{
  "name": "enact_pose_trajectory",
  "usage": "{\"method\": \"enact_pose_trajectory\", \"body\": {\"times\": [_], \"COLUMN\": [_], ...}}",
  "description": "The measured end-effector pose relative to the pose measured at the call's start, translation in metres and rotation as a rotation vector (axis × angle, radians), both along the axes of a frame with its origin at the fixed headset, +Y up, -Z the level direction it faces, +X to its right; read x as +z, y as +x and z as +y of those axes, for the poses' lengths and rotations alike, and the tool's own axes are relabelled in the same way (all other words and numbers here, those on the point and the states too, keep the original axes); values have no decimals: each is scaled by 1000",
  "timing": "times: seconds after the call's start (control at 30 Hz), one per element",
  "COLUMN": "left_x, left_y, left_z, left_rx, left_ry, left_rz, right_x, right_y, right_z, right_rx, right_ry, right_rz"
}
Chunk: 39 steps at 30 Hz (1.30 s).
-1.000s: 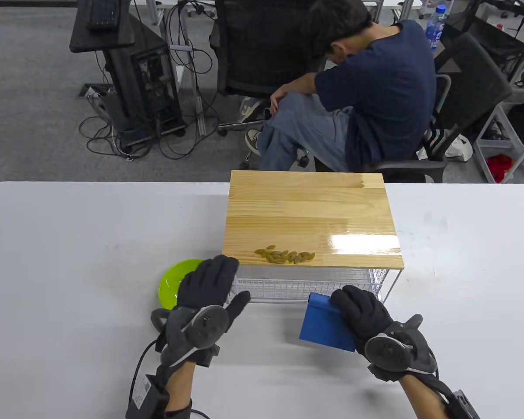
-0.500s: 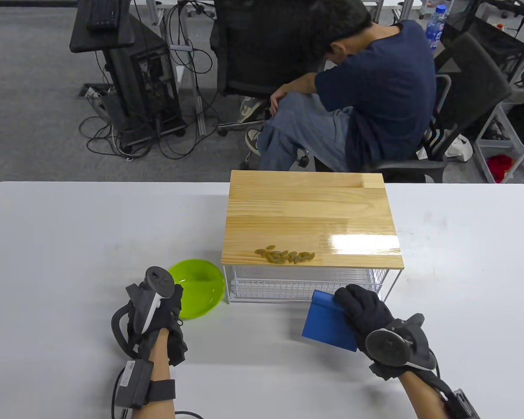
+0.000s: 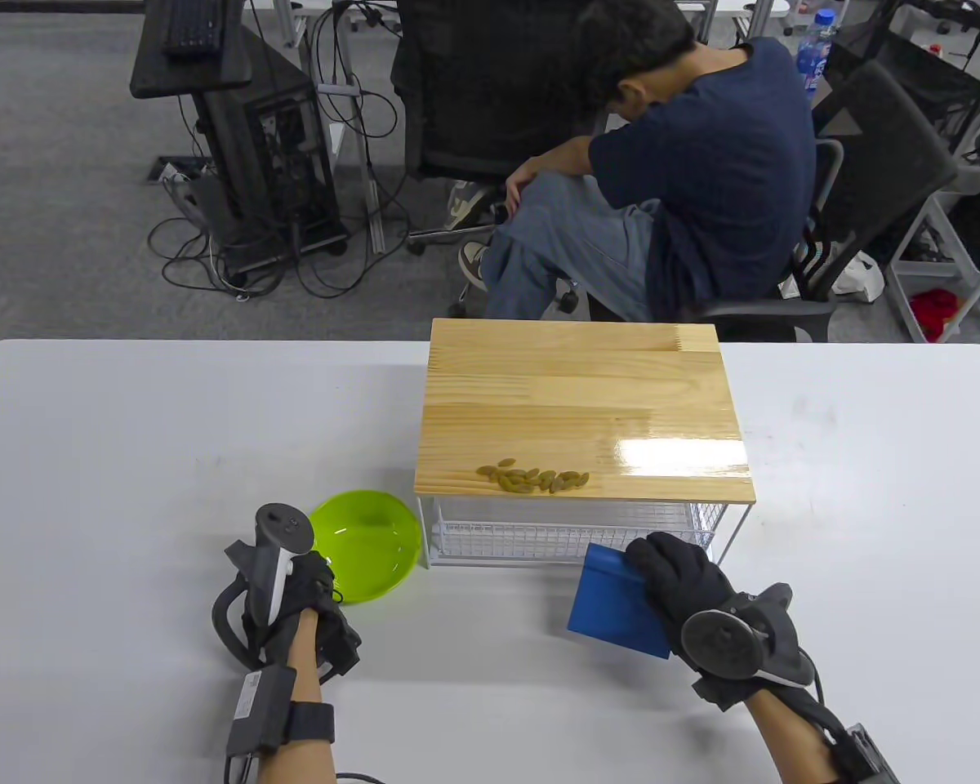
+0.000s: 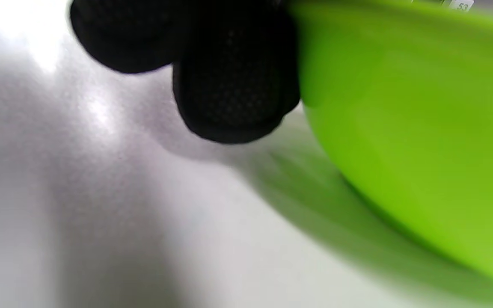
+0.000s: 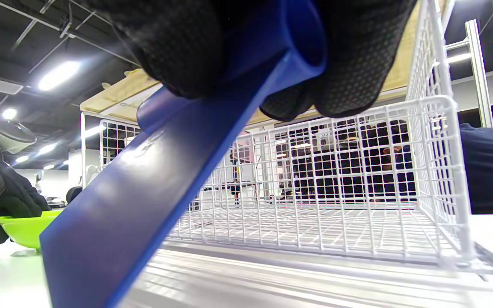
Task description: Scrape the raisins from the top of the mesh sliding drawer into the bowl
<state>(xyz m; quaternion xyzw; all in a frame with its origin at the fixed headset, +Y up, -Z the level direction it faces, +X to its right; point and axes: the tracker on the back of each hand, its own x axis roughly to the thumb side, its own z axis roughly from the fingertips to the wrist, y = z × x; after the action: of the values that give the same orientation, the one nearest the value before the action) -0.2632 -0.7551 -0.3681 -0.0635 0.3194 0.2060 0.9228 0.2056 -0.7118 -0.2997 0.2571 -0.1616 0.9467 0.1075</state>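
raisins [image 3: 534, 480] lie on the drawer's wooden top [image 3: 581, 408], above the right hand [image 3: 686, 576] whose grip holds a blue scraper [image 3: 616, 600].

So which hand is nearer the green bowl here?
Left. The left hand grips the green bowl's near-left rim; the right hand holds the blue scraper far to the bowl's right.

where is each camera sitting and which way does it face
Table view: high above the near edge, looking down at the white table, pale wooden drawer top, both gloved hands and forearms.
Left wrist view: low by the table, facing the lime green plastic bowl; left hand fingertips at top.
Right wrist view: near table level, facing the white wire mesh drawer; right hand in a grip on the flat blue plastic scraper.
All three views show the bowl.
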Motion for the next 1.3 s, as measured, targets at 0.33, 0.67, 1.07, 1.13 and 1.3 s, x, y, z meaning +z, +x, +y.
{"method": "enact_pose_trajectory", "body": {"times": [0.33,0.67,1.07,1.13,1.3], "left_x": [33,60,58,56,50], "left_y": [-29,62,175,171,158], "left_z": [62,171,115,105,88], "left_rx": [291,175,231,219,196], "left_ry": [417,598,334,297,263], "left_rz": [17,-332,-709,-698,-626], "right_x": [-2,-3,-4,-2,7], "right_y": [6,11,36,38,50], "right_z": [3,7,14,22,54], "right_rx": [-34,-58,-79,-48,-64], "right_ry": [-4,11,7,26,39], "right_rz": [-12,-37,-91,-101,-126]}}
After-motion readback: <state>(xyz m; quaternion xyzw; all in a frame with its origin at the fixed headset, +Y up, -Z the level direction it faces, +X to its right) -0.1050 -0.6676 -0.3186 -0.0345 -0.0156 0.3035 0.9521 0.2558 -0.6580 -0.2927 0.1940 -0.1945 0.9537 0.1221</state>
